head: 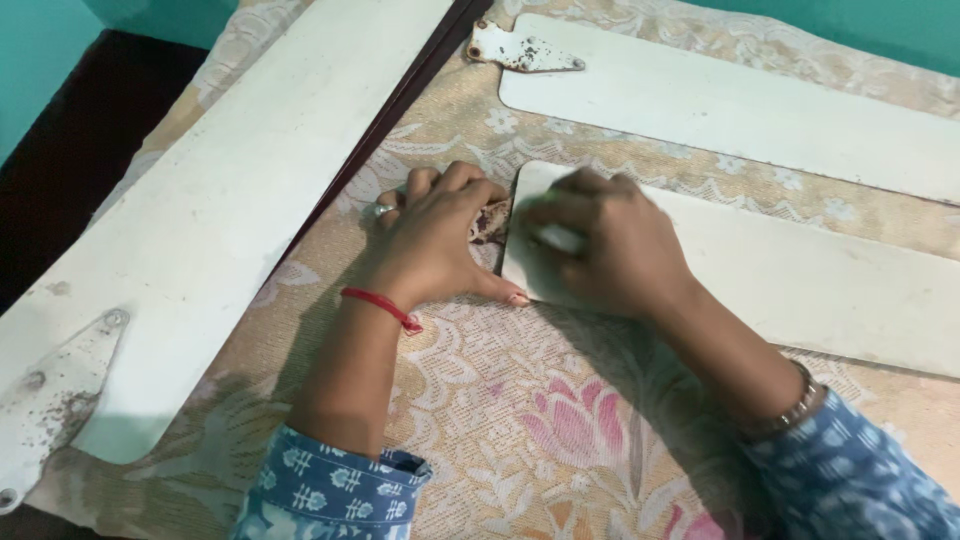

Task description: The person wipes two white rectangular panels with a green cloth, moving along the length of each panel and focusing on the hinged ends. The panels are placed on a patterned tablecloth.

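Three white fan blades lie on a floral cloth (500, 400). My left hand (440, 240) presses down on the rusty metal bracket (490, 222) at the end of the middle blade (800, 270). It wears a ring and a red thread at the wrist. My right hand (600, 245) rests on the rounded end of that blade, fingers curled over a small white thing I cannot make out. A metal bangle sits on that wrist.
A second blade (740, 105) with a rusty bracket (520, 50) lies at the back right. A third blade (210, 210) runs diagonally on the left, its bracket (50, 390) near the front left. A dark floor (70, 130) shows beyond the cloth's left edge.
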